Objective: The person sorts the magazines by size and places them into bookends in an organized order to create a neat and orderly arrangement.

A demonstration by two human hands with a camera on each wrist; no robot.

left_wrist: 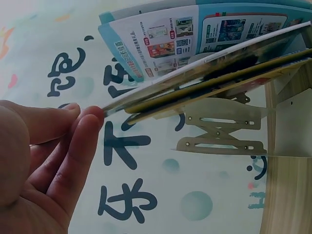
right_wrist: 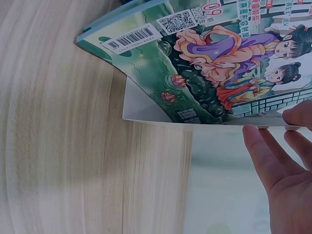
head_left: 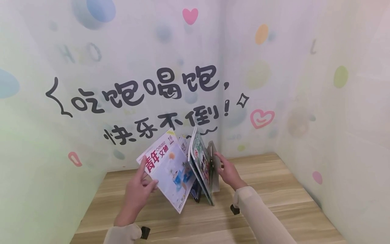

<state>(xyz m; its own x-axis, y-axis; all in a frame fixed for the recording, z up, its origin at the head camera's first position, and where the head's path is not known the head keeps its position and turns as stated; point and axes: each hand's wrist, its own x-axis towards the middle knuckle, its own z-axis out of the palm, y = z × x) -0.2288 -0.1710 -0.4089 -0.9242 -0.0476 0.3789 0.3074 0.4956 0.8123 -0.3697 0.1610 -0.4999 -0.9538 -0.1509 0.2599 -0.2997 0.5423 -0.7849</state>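
My left hand pinches the outer edge of a white magazine with a red title and a beach picture. The magazine leans to the left, its lower corner toward me. To its right, a green illustrated magazine stands tilted. My right hand pinches the edge of the pale end plate of an expandable bookend, thumb inside and fingers outside. Perforated crossing links of the bookend show in the left wrist view. A barcode and painted figures cover the green magazine's face in the right wrist view.
Between the two magazines, another printed one and a dark-covered item are partly hidden. Everything stands on a wood-grain table. Behind it rise pale walls with black lettering and coloured dots.
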